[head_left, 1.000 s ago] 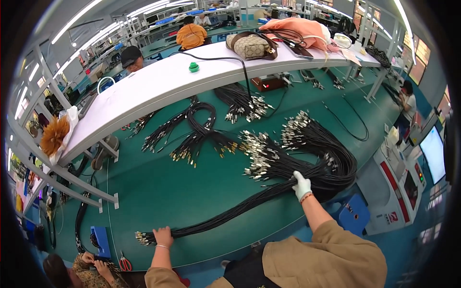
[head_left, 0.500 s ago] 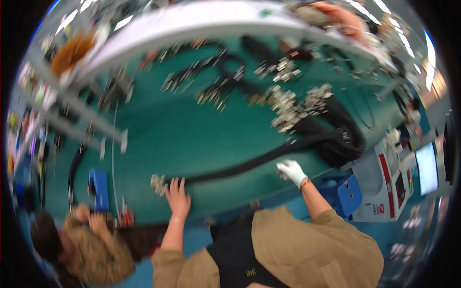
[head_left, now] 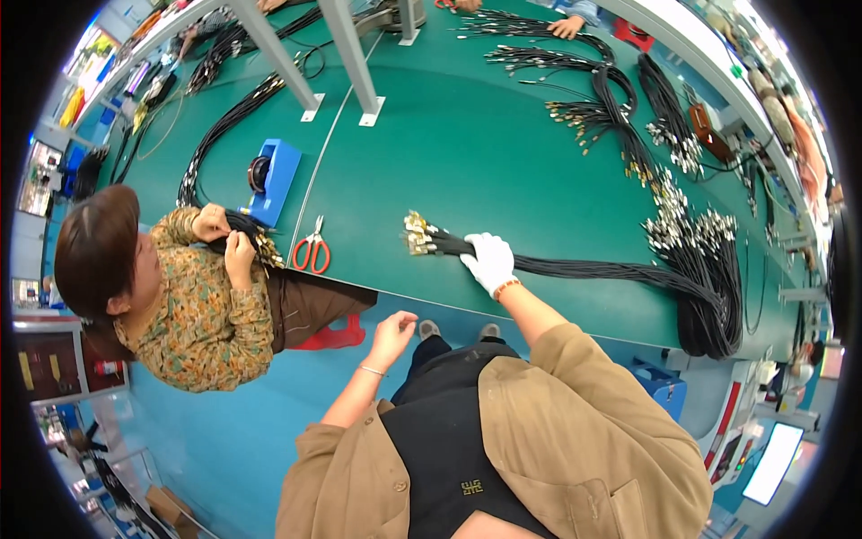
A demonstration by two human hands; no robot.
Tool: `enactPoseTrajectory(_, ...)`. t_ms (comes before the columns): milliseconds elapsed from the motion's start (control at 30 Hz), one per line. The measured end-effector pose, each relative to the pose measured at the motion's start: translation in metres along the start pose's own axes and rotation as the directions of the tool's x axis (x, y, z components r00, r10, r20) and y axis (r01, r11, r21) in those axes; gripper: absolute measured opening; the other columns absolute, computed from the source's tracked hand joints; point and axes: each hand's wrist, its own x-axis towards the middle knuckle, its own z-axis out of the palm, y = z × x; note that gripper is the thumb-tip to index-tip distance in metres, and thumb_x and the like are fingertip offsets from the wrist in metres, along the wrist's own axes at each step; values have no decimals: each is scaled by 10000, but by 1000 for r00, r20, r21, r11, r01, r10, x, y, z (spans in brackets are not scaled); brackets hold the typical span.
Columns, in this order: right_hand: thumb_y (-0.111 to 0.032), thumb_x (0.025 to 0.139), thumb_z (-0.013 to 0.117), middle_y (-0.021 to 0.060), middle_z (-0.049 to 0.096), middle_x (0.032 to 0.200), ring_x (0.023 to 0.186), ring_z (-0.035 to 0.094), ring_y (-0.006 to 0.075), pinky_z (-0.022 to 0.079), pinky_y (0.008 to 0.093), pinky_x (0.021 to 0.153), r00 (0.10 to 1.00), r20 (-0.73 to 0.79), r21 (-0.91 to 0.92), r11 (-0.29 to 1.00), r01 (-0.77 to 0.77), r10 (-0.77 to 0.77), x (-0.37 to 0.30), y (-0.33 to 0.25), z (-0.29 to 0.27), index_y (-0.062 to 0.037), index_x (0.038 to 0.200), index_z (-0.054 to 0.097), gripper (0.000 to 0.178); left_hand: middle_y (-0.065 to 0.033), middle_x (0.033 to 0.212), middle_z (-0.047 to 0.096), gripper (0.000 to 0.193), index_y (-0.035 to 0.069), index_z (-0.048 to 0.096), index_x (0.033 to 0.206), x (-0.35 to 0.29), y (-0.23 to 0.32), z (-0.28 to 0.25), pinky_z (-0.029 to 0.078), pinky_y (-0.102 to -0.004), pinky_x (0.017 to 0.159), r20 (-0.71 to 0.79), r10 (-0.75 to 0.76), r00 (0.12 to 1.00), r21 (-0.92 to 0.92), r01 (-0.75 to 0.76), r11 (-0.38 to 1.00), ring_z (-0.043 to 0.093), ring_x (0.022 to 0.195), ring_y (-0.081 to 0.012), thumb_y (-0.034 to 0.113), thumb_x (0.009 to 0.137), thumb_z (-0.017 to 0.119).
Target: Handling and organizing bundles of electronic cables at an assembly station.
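My gloved right hand [head_left: 492,260] is wrapped over a long bundle of thin black cables [head_left: 593,269], close to its left end. That end fans out into brass and silver connectors [head_left: 417,235]. The bundle runs along the near edge of the green table to a thick looped pile of cables [head_left: 714,314] at the right. My bare left hand [head_left: 393,336] hangs off the table's near edge over the floor, its fingers curled in, with nothing visible in them. Red-handled scissors [head_left: 312,251] lie on the table to the left of the connectors.
At the left a co-worker [head_left: 171,296] handles another cable bundle beside a blue tape dispenser [head_left: 275,182]. Grey shelf posts [head_left: 350,63] stand on the table [head_left: 431,153]. More cable bundles [head_left: 620,117] lie at the far right, where another person's hand [head_left: 567,27] rests.
My view has swung left. My left hand has come off the cable bundle and back from the table. My right hand has moved left onto the bundle near its connectors.
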Motion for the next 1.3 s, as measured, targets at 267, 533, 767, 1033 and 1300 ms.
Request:
enactPoseTrajectory(267,-311,700,644,77,561,916,842,527,269,416,381,756,970,-55,79,967,243,-239,-8,-28,-19,-129,993,576,352,-96,857,635,204,5,579,980,26,-4,18,484,-275,727,-14,-152,988,-390,135,911,616,797,-157,102,801,555)
enactPoseTrajectory(533,-283,717,631,67,586,888,834,537,249,421,371,692,892,126,-80,892,445,-434,8,-29,-2,-134,908,622,241,-94,862,629,195,-10,568,982,-5,12,16,484,-269,721,-50,-204,978,-437,162,885,606,799,-151,89,818,526)
enactPoseTrajectory(767,-259,735,612,35,591,872,809,540,228,433,354,690,886,132,-39,890,454,-445,13,-20,-3,-151,855,641,164,-83,889,607,187,-11,553,1004,-37,24,24,473,-261,736,-65,-245,967,-500,181,847,589,816,-140,90,852,515)
enactPoseTrajectory(1033,-239,745,598,30,610,873,803,558,226,443,356,677,859,-110,59,860,508,-500,-4,-22,-13,-148,826,646,131,-73,873,612,195,6,566,989,-28,61,21,464,-240,696,-71,-317,946,-638,201,743,585,782,-124,154,877,503)
enactPoseTrajectory(1300,-220,740,600,38,615,884,803,565,239,441,350,690,784,-255,72,798,599,-565,-17,-25,-33,-132,809,641,119,-42,729,588,319,17,587,878,-19,74,21,447,-217,589,-101,-361,927,-693,195,694,576,661,-110,302,904,447)
